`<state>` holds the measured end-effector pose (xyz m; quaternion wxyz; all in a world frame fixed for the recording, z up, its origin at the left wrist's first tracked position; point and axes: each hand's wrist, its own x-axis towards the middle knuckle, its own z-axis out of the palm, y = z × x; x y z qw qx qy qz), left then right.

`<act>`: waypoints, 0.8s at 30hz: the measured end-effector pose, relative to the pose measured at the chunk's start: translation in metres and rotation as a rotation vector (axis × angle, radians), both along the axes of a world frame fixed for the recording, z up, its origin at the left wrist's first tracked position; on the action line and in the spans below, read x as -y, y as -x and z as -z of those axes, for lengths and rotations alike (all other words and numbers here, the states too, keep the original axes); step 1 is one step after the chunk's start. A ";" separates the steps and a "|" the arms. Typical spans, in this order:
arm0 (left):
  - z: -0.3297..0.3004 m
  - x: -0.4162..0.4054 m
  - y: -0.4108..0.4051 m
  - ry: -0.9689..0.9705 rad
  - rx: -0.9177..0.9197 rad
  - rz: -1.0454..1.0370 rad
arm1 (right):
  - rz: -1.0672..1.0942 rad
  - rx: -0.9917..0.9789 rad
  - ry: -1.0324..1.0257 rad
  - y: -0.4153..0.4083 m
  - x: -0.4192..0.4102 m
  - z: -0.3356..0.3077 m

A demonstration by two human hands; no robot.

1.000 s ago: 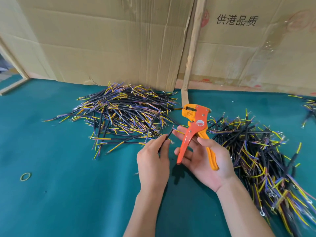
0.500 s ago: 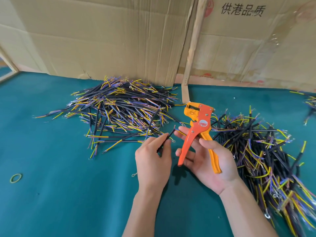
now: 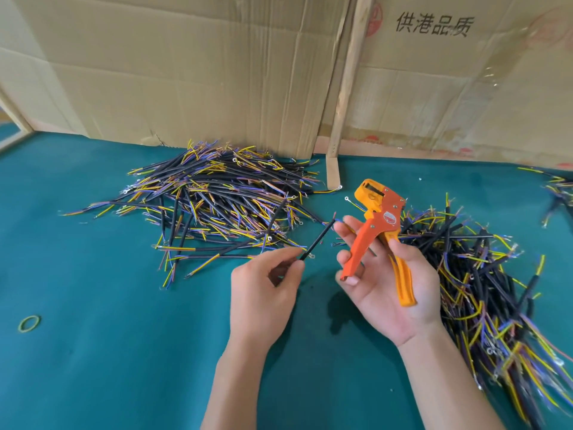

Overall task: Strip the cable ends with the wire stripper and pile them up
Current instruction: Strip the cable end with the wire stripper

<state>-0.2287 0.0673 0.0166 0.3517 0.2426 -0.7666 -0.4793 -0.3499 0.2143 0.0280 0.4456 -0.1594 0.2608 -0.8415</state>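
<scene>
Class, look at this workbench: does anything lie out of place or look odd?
One yellow-green rubber band lies alone on the teal table, far from both cable piles. A stray wire with a ring terminal sits loose beside the orange wire stripper.

Cardboard sheet, upper right: four printed black characters, 供港品质. Left of these characters, beside the wooden strip, part of a red round stamp, not legible. Wire stripper: round red-and-white label, too small to read.
</scene>
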 end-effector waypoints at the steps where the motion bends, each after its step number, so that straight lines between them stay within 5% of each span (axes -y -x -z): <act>1: 0.002 0.004 -0.003 -0.025 0.006 -0.008 | 0.017 0.006 0.014 0.002 -0.001 0.000; 11: -0.002 0.016 -0.011 -0.637 -0.415 -0.030 | 0.100 0.065 0.009 0.008 -0.007 0.004; 17: -0.006 0.017 -0.009 -0.655 -0.409 -0.063 | 0.106 0.076 0.014 0.009 -0.006 0.004; 24: -0.004 0.022 -0.011 -0.575 -0.333 -0.355 | 0.073 0.035 -0.035 0.005 -0.002 0.002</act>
